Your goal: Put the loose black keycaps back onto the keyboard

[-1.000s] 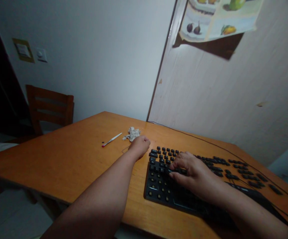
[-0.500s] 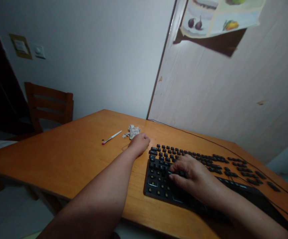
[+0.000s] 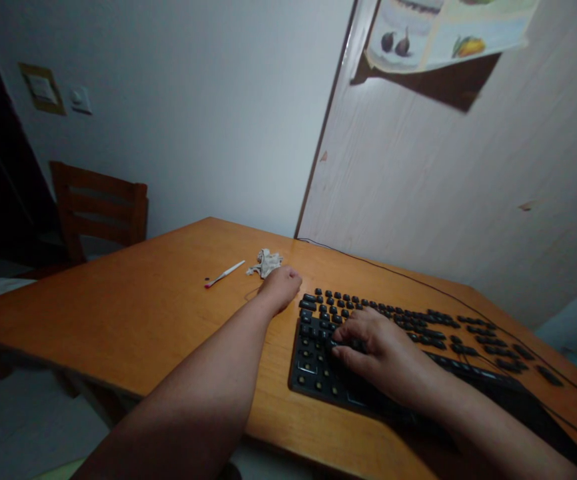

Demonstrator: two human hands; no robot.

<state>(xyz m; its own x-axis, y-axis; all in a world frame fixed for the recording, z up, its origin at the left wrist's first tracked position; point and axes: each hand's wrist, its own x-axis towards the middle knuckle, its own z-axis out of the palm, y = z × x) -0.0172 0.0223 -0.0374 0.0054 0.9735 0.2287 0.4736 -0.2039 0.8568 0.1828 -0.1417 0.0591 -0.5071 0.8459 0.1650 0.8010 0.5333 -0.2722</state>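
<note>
A black keyboard (image 3: 313, 393) lies on the wooden table, its near-left part stripped of keycaps so that small pale switch stems show. Over its upper left area is my right hand (image 3: 371, 343), thumb and fingers pinched on a dark keycap (image 3: 334, 343) at the board's surface. My left hand (image 3: 282, 288) rests on the table beyond the keyboard's left corner, fingers curled, with whatever they may hold hidden. Just behind it sits a crumpled grey-white tissue (image 3: 267, 264). Loose black keycaps (image 3: 347, 305) stand in rows behind the keyboard.
Left of the tissue lies a thin white brush (image 3: 228, 271) with a reddish tip, beside a small dark piece (image 3: 207, 279). A black cable (image 3: 388, 268) runs along the table's back. A wooden chair (image 3: 101, 207) stands at the far left.
My right hand has shifted slightly left over the keyboard, its thumb and fingers still pinched. My left hand stays in place by the tissue.
</note>
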